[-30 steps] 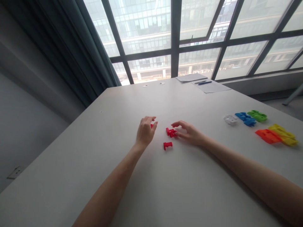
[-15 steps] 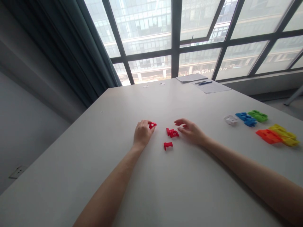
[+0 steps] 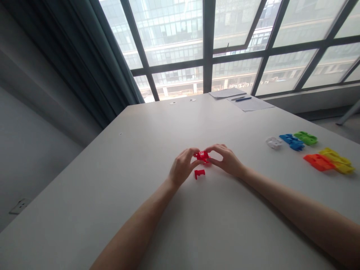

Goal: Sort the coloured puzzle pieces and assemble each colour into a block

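Note:
In the head view a red plastic piece (image 3: 202,154) with a pale opening in its top is between my two hands over the white table. My left hand (image 3: 182,165) pinches its left side with thumb and fingers. From the right, my right hand (image 3: 226,161) has thumb and fingertips closed on the same piece. Another red part (image 3: 207,164) shows just below it, mostly hidden by the held piece and fingertips. Nearer to me lies a separate small red L-shaped piece (image 3: 199,173), touched by neither hand.
To the right lie plastic pieces: white (image 3: 273,142), blue (image 3: 291,141), green (image 3: 306,137), orange (image 3: 319,162) and yellow (image 3: 337,160). Papers (image 3: 253,104) with pens (image 3: 243,99) rest at the table's far edge, before the window. A dark curtain (image 3: 84,56) hangs at left.
My left hand turned up a red piece, then carried it right, over the other red parts. My right hand drew back slightly, then closed on that piece. The near red piece stayed put.

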Available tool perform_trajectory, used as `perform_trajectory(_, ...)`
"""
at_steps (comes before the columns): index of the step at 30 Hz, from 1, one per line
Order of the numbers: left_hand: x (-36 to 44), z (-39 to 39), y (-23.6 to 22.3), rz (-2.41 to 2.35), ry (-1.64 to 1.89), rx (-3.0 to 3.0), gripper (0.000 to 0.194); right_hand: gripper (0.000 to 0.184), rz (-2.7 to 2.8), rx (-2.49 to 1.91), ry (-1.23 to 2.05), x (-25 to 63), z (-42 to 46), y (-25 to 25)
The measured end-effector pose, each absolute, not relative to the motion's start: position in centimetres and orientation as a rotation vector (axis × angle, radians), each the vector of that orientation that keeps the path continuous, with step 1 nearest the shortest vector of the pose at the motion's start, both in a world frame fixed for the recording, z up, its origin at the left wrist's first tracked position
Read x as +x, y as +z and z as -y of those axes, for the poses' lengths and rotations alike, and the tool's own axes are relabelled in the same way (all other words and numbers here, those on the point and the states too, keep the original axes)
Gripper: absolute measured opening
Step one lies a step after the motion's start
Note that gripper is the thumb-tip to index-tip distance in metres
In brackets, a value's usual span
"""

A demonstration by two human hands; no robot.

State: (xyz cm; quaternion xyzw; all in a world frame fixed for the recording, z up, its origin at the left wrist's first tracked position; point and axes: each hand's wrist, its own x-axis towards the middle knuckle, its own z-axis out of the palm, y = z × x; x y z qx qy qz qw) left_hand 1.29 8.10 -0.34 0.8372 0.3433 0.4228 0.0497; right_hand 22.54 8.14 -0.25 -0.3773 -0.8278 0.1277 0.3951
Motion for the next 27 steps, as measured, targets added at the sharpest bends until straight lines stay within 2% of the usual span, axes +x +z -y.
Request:
perform_trajectory(7,1.4,-8.0,-0.3,-1.044,1.244,2.488,0.024,0.023,2.136,-0.910,0.314,22.6,-8.0,-0.1)
perform_trajectory(17,1.0,-9.3,-1.5,-1.127,1.168,2.388,0.033,0.014,1.971,-1.052,0.309,22.5,-8.6,-0.5)
perform_trajectory(22,0.9,-9.5,-1.6,-1.234,0.978,2.461,0.039,0.014,1.812,-1.188,0.318,22.9,-9.1,-0.7)
perform_trajectory(27,1.1,-9.4,-1.2,-1.232,0.885,2.510,0.028,0.015,1.797,-1.263,0.349,23.3,-9.6,-1.3)
